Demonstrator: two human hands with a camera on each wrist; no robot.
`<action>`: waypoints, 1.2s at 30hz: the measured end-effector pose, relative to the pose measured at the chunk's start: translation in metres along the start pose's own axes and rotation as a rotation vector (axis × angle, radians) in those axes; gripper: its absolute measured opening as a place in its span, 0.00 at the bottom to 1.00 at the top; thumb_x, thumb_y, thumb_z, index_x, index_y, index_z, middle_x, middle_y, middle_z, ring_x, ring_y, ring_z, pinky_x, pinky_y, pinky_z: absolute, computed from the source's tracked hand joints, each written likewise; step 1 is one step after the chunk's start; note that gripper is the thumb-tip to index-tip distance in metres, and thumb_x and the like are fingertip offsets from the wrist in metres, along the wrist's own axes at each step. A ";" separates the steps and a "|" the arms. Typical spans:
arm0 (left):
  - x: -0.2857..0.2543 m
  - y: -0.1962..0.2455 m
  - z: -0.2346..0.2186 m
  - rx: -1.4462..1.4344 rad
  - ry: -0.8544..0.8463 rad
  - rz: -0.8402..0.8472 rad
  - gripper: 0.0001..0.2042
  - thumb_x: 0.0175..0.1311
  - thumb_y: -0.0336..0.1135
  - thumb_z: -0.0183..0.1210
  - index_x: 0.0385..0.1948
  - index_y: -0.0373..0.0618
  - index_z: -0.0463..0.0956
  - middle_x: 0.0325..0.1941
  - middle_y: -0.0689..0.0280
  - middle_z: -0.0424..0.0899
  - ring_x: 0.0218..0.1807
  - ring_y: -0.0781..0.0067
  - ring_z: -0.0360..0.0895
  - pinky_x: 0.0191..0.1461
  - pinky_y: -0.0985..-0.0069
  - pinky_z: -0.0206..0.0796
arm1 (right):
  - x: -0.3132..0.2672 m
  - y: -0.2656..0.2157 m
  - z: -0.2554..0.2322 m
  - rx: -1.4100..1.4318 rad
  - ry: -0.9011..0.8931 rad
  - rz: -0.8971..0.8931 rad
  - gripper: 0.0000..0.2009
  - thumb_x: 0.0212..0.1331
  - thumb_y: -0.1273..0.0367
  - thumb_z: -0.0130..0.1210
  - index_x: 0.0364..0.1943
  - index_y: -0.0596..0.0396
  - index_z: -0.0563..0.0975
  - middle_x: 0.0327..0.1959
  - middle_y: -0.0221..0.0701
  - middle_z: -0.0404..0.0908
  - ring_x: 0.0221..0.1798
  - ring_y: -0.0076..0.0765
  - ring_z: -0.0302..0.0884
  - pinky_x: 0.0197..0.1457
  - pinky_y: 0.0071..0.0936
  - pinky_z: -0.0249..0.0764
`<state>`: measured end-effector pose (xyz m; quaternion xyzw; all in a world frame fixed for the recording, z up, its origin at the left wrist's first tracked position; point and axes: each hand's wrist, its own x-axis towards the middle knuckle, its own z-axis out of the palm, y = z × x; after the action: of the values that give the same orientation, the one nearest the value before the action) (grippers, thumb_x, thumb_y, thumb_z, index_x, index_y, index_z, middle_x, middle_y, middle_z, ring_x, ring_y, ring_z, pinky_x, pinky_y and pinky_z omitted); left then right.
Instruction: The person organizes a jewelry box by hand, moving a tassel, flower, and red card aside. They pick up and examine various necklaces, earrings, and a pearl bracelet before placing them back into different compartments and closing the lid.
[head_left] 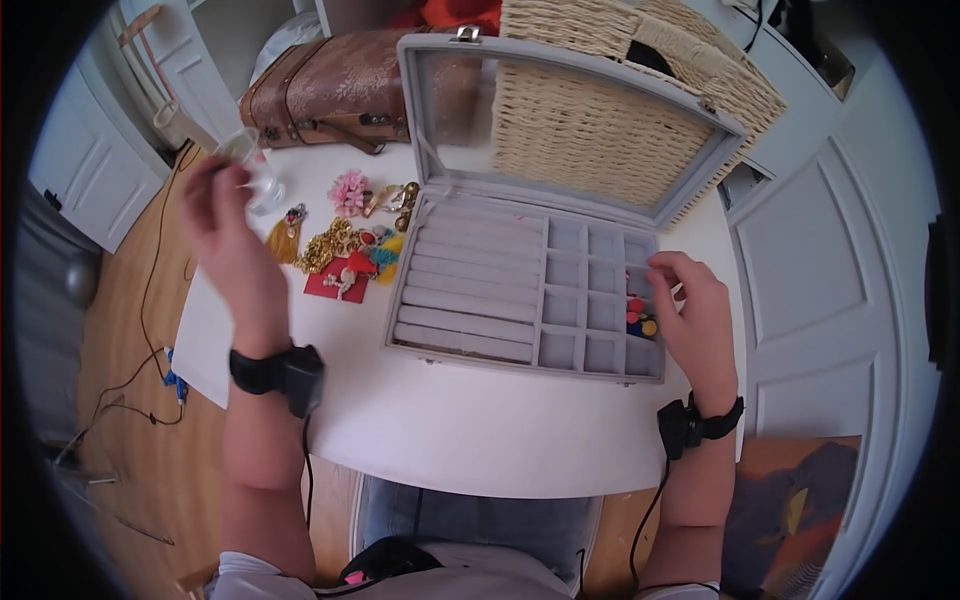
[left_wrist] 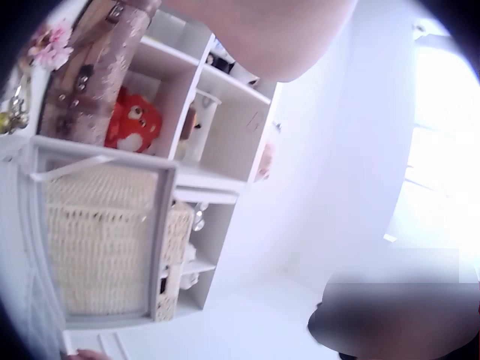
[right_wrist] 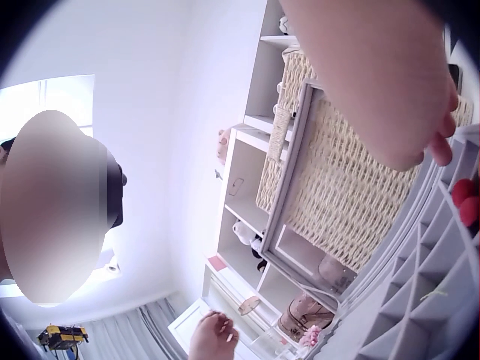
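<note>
My left hand (head_left: pixel 228 235) is raised over the left side of the white table, its fingers loosely bent beside a clear plastic container (head_left: pixel 268 190). Nothing shows between those fingers. A grey jewelry box (head_left: pixel 465 357) lies with its glass lid up. My right hand (head_left: pixel 697 310) reaches over the box's right edge, with bent fingertips at a compartment in the rightmost column; I cannot tell whether they pinch anything. Just below the fingertips, red, blue and yellow pom-poms (head_left: pixel 648 327) lie in a compartment. In the right wrist view, red pom-poms (right_wrist: pixel 466 201) appear close to the fingers.
Left of the box lie a gold chain (head_left: pixel 328 243), a tassel piece (head_left: pixel 284 240), a pink flower ornament (head_left: pixel 349 192), bracelets (head_left: pixel 392 203) and a red card (head_left: pixel 318 287). Behind stand a brown floral suitcase (head_left: pixel 340 85) and woven baskets (head_left: pixel 580 130), against the raised lid.
</note>
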<state>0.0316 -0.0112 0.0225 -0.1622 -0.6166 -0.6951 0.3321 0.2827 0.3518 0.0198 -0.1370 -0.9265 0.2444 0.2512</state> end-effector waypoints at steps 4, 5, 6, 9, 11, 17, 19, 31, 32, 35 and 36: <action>0.026 0.009 -0.020 -0.022 0.263 0.185 0.10 0.86 0.29 0.53 0.61 0.43 0.70 0.57 0.61 0.84 0.58 0.71 0.82 0.62 0.70 0.75 | -0.005 0.003 0.005 -0.152 -0.083 0.036 0.09 0.71 0.76 0.59 0.51 0.58 0.84 0.38 0.46 0.87 0.42 0.57 0.82 0.48 0.48 0.80; 0.025 0.009 -0.018 -0.022 0.265 0.184 0.10 0.86 0.29 0.53 0.61 0.43 0.70 0.57 0.61 0.84 0.58 0.71 0.82 0.62 0.70 0.75 | -0.005 0.000 0.006 -0.153 -0.085 0.035 0.09 0.71 0.76 0.59 0.51 0.58 0.84 0.38 0.46 0.87 0.42 0.57 0.82 0.48 0.48 0.80; 0.021 0.011 -0.014 0.001 0.247 0.182 0.10 0.86 0.29 0.52 0.61 0.43 0.70 0.57 0.61 0.84 0.58 0.71 0.82 0.61 0.70 0.75 | -0.005 -0.003 0.006 -0.126 -0.123 0.017 0.09 0.71 0.76 0.58 0.51 0.59 0.84 0.38 0.47 0.86 0.43 0.57 0.81 0.50 0.49 0.79; 0.014 0.002 -0.012 0.023 0.167 0.183 0.11 0.84 0.28 0.53 0.62 0.42 0.71 0.58 0.60 0.84 0.60 0.72 0.81 0.65 0.69 0.73 | -0.005 -0.005 0.008 -0.098 -0.163 -0.016 0.09 0.72 0.76 0.56 0.51 0.61 0.83 0.38 0.48 0.86 0.46 0.58 0.80 0.53 0.50 0.78; 0.008 0.000 -0.005 0.136 -0.106 0.141 0.13 0.82 0.25 0.53 0.63 0.42 0.72 0.59 0.60 0.83 0.62 0.71 0.79 0.69 0.69 0.70 | -0.006 -0.003 0.010 -0.094 -0.157 -0.017 0.09 0.73 0.76 0.56 0.51 0.63 0.83 0.39 0.48 0.85 0.48 0.58 0.79 0.54 0.50 0.78; -0.013 0.001 0.009 0.070 -0.303 0.015 0.18 0.75 0.22 0.54 0.65 0.42 0.73 0.64 0.60 0.81 0.69 0.67 0.77 0.75 0.69 0.65 | -0.007 0.006 0.010 -0.152 -0.186 -0.095 0.11 0.72 0.78 0.54 0.54 0.64 0.81 0.48 0.47 0.86 0.50 0.59 0.78 0.59 0.50 0.77; -0.013 0.001 0.010 0.118 -0.294 0.076 0.17 0.76 0.22 0.54 0.63 0.42 0.73 0.61 0.61 0.81 0.67 0.70 0.77 0.73 0.69 0.66 | -0.007 0.001 0.009 -0.116 -0.175 -0.065 0.12 0.71 0.78 0.54 0.56 0.63 0.81 0.49 0.47 0.86 0.51 0.59 0.78 0.61 0.50 0.76; -0.051 0.016 0.036 0.263 -0.928 0.068 0.06 0.70 0.23 0.60 0.45 0.38 0.82 0.41 0.57 0.87 0.46 0.59 0.86 0.56 0.65 0.77 | -0.005 0.012 0.016 0.062 -0.194 0.179 0.14 0.67 0.72 0.65 0.54 0.61 0.84 0.45 0.45 0.86 0.48 0.56 0.81 0.57 0.46 0.78; -0.052 0.017 0.036 0.215 -1.120 0.138 0.05 0.70 0.24 0.62 0.44 0.37 0.83 0.40 0.57 0.87 0.45 0.57 0.86 0.54 0.64 0.77 | -0.007 0.011 0.018 0.063 -0.196 0.178 0.14 0.67 0.72 0.65 0.54 0.61 0.84 0.45 0.45 0.86 0.48 0.56 0.81 0.57 0.46 0.78; -0.062 0.018 0.038 0.182 -1.324 0.198 0.04 0.70 0.26 0.64 0.42 0.38 0.84 0.40 0.55 0.86 0.45 0.51 0.85 0.53 0.60 0.77 | -0.012 0.003 0.024 -0.168 -0.113 -0.044 0.12 0.65 0.71 0.66 0.50 0.60 0.85 0.44 0.43 0.86 0.46 0.56 0.81 0.54 0.47 0.76; -0.064 0.018 0.038 0.200 -1.333 0.191 0.05 0.70 0.28 0.64 0.42 0.38 0.84 0.40 0.54 0.86 0.47 0.46 0.84 0.54 0.57 0.77 | -0.013 0.002 0.026 -0.182 -0.110 -0.050 0.12 0.65 0.71 0.66 0.49 0.60 0.84 0.42 0.43 0.85 0.46 0.55 0.80 0.54 0.47 0.75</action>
<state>0.0828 0.0419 0.0022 -0.5780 -0.7339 -0.3540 -0.0456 0.2795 0.3383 -0.0058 -0.1225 -0.9603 0.1602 0.1927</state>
